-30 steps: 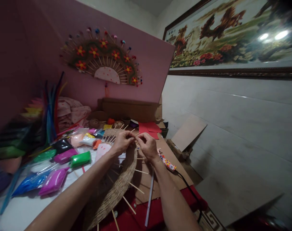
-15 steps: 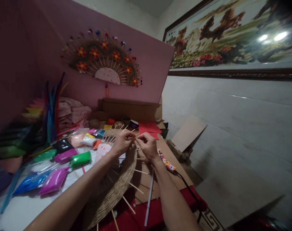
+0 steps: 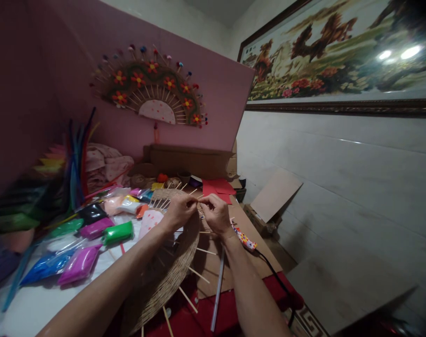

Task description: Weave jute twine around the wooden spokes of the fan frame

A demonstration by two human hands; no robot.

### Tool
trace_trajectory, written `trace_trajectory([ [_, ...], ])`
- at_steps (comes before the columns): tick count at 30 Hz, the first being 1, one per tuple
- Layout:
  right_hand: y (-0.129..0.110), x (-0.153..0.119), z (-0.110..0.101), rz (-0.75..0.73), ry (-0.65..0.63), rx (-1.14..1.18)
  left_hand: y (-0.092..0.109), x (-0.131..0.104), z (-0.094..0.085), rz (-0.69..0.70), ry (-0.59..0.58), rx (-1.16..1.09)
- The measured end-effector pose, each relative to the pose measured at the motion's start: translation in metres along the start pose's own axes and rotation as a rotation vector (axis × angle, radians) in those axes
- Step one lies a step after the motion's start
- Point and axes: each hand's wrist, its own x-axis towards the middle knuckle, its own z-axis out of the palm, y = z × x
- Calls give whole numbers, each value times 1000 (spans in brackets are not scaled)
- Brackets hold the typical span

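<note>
Both hands, left hand (image 3: 179,211) and right hand (image 3: 216,214), meet fingertip to fingertip at the outer rim of the woven fan (image 3: 170,267) on the surface (image 3: 33,304), pinching what looks like twine around a stick (image 3: 204,251). Best kept taut and pressed snug against the previous row.

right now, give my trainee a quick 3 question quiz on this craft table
1. True or false: both hands pinch at the rim of the woven fan.
2. Which colour is the clay packet nearest the left hand? A green, B orange, C white.
3. What hangs on the pink board?

Key: 1 true: the right hand meets the left at the rim. 2 A. 3 a decorated fan with red flowers.
</note>
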Motion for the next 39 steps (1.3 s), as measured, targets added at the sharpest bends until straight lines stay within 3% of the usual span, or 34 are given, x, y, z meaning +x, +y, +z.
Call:
trace_trajectory([
  [7,-2,0,2,5,9,14,2,1,4,-483,-40,-656],
  [11,-3,-1,2,-4,-2,6,4,2,4,-596,-35,-828],
  [17,-3,0,3,-17,34,-15,-3,0,0,-460,-82,-647],
  [23,-3,-1,3,-48,47,-53,-4,-2,-1,-129,-50,-244],
  [25,-3,-1,3,-71,42,-66,-1,-3,-2,-76,-43,-125],
  [31,-5,-2,5,-149,20,-50,0,-2,-4,-118,-3,4],
  [36,-3,-3,5,-109,42,-18,-9,1,-5,-239,-49,-185],
  [39,-1,-2,5,-84,60,-11,-8,1,-5,-229,-93,-276],
])
